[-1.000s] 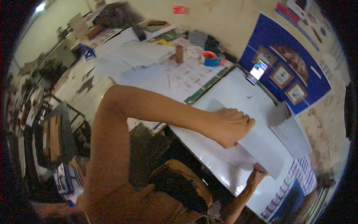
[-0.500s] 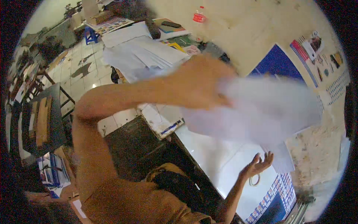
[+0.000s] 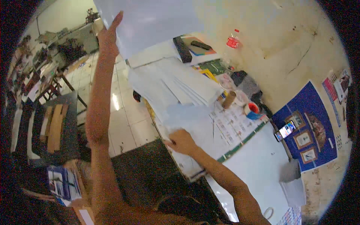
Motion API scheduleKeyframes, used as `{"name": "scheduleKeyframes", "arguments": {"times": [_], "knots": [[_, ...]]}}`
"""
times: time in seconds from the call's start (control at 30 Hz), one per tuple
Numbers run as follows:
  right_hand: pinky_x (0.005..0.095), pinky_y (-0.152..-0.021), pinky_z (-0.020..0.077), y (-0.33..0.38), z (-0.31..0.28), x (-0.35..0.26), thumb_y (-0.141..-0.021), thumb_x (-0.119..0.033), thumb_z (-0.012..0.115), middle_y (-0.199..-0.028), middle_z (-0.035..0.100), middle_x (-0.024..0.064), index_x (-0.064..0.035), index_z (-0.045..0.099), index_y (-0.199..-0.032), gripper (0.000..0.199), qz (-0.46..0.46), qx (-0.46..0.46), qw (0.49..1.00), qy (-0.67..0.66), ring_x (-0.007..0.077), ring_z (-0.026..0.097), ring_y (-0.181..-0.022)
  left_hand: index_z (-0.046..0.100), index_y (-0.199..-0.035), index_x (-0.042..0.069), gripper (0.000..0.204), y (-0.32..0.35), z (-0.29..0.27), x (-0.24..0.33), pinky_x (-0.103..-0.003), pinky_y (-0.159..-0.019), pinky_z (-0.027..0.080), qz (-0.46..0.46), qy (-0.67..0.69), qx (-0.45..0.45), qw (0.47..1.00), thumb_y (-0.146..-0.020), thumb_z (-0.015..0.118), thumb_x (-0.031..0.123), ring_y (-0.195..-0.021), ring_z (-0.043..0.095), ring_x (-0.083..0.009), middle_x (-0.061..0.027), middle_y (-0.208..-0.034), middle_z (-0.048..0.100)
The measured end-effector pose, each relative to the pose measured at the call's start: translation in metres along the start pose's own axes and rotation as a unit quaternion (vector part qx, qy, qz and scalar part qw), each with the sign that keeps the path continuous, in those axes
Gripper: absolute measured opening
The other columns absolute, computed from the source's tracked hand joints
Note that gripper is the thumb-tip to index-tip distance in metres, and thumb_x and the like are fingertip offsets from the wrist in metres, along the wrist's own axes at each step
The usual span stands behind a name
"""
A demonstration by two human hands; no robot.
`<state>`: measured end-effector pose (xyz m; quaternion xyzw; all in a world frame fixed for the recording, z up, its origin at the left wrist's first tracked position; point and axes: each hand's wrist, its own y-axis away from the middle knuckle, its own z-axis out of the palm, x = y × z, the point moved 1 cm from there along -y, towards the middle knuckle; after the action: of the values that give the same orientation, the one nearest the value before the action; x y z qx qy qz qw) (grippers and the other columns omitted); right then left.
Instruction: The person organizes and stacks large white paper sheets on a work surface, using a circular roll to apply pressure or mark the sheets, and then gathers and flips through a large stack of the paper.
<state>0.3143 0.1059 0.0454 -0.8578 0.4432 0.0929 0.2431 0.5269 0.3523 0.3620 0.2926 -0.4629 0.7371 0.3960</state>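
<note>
My left hand (image 3: 108,37) is raised at the upper left, closed on the edge of a large white sheet (image 3: 157,22) with the thumb pointing up along it. The sheet spreads past the top of the view, above a pile of white papers (image 3: 176,80). Lower down, my right hand (image 3: 182,142) reaches across to the near edge of the table. Its fingers are curled at the edge of a pale bluish sheet of paper (image 3: 187,118), which lies over the papers there.
A cardboard tube (image 3: 228,99) and a tape roll with a red core (image 3: 253,108) stand among clutter beside a printed sheet (image 3: 234,129). A phone (image 3: 285,131) leans over the white tabletop (image 3: 247,165). Bottle (image 3: 233,39) at the back; dark bench (image 3: 56,127) on the left.
My left hand has swung the white sheet from over the table to the upper left. My right hand, open before above the tabletop, has moved left to the papers. The view has shifted.
</note>
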Motion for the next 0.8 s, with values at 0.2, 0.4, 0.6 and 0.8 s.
{"name": "scheduleKeyframes", "arguments": {"times": [0.2,0.4,0.6,0.8], "knots": [[0.0476,-0.085,0.0481,-0.007,-0.006,-0.007,-0.088,-0.054,0.062,-0.074,0.061,0.014,-0.0076,0.063,-0.075,0.048,0.034,-0.097,0.994,0.037,0.0329,0.063,-0.079,0.056,-0.13,-0.003,0.074,-0.111,-0.036,-0.135,-0.041,-0.094,0.052,-0.001,-0.001,0.07,0.998,-0.073,0.089,0.03,-0.109,0.062,-0.0259,-0.0119,-0.122,0.064],[0.0439,-0.09,0.0484,-0.001,0.0,0.003,-0.087,-0.055,0.064,-0.086,0.065,0.0099,-0.009,0.065,-0.09,0.046,0.019,-0.105,0.994,0.003,0.0284,0.066,-0.09,0.053,-0.133,-0.006,0.08,-0.187,-0.063,-0.26,-0.044,-0.093,0.052,-0.083,-0.024,0.072,0.994,-0.071,0.09,0.03,-0.109,0.062,-0.0284,-0.0154,-0.122,0.063],[0.0398,-0.089,0.0496,-0.005,0.004,0.009,-0.087,-0.056,0.066,-0.089,0.068,0.0079,-0.0099,0.066,-0.091,0.046,0.043,-0.096,0.994,-0.034,0.0256,0.067,-0.092,0.059,-0.126,-0.005,0.069,-0.211,-0.118,-0.42,-0.046,-0.082,0.055,-0.076,-0.079,0.091,0.99,-0.074,0.087,0.03,-0.099,0.065,-0.0296,-0.0174,-0.118,0.065],[0.0457,-0.102,0.0451,-0.001,0.005,0.01,-0.09,-0.059,0.057,-0.103,0.07,0.0095,-0.0093,0.07,-0.107,0.054,0.063,-0.162,0.984,-0.032,0.0308,0.065,-0.104,0.071,-0.113,0.006,0.05,-0.229,-0.179,-0.509,-0.049,-0.086,0.053,-0.258,-0.488,-0.018,0.833,-0.083,0.071,0.047,-0.094,0.068,-0.0324,-0.0192,-0.108,0.07]]}}
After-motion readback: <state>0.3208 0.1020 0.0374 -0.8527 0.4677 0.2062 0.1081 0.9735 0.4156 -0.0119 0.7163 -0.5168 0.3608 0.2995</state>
